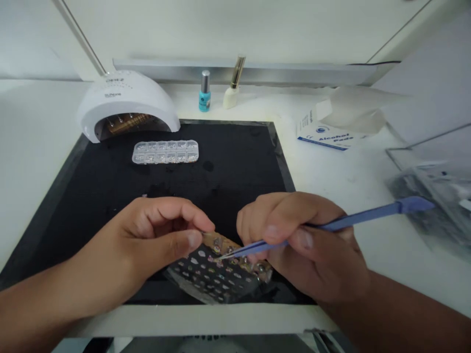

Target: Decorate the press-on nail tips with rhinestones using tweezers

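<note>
"Sheet (213, 283), head view: how placed?"

"Near the middle of the table's (206, 318) near edge, between the hands; its upper edge slants down rightward."

"State of each hand?"

"Left hand (147, 245) pinches the upper-left corner, nearer; right hand (324, 262) holds blue tweezers (353, 218), tips pointing left over the sheet."

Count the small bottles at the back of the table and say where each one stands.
2: the blue bottle, right of the white lamp, and the cream bottle, just right of the blue one. Others could be hidden behind the box.
</note>
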{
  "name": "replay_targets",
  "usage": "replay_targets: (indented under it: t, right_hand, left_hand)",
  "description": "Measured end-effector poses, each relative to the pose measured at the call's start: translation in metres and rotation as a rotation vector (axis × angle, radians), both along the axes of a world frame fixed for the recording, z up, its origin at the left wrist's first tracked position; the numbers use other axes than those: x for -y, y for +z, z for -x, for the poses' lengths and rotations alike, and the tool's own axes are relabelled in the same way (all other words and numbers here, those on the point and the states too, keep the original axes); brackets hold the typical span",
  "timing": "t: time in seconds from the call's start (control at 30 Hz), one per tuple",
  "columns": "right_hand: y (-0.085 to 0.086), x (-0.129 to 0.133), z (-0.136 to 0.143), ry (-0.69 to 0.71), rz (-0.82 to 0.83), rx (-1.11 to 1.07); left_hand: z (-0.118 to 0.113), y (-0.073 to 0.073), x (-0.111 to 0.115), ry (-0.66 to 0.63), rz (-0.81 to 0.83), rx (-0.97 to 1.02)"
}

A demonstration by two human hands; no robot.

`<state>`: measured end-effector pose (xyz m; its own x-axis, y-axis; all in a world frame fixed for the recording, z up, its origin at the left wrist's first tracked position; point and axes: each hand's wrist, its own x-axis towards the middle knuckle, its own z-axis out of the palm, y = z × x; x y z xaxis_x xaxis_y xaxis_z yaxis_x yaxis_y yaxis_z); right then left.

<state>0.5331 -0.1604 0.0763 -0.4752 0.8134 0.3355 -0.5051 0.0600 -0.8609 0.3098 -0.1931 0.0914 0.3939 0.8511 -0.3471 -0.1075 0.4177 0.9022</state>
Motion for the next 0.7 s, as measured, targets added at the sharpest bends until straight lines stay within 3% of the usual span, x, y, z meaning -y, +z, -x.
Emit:
replay_targets:
  t: [0.17,0.23,0.33,0.43,0.53,0.7]
  right_hand:
    - [0.001,-0.01,-0.001,-0.064,0.051,-0.064]
    - [0.001,-0.016,-0.002,-0.132,0.104,-0.068]
    - [0.0,-0.027,-0.002,-0.229,0.201,-0.032]
    - [-0.003,-0.036,-0.001,-0.246,0.196,-0.031]
    - [-0.006,-0.041,0.001,-0.255,0.208,-0.026]
    - [-0.015,-0.044,0.001,-0.219,0.211,-0.004]
  left_hand:
    - [0.028,-0.001,-0.032,0.218,-0.224,-0.245]
    - [0.04,0.0,-0.049,0.189,-0.321,-0.507]
    - [0.052,-0.002,-0.068,0.119,-0.353,-0.721]
    - [0.056,-0.003,-0.075,0.086,-0.364,-0.999]
    - [0.061,0.002,-0.074,0.158,-0.39,-1.249]
    - [0.077,0.005,-0.078,0.255,-0.377,-1.45]
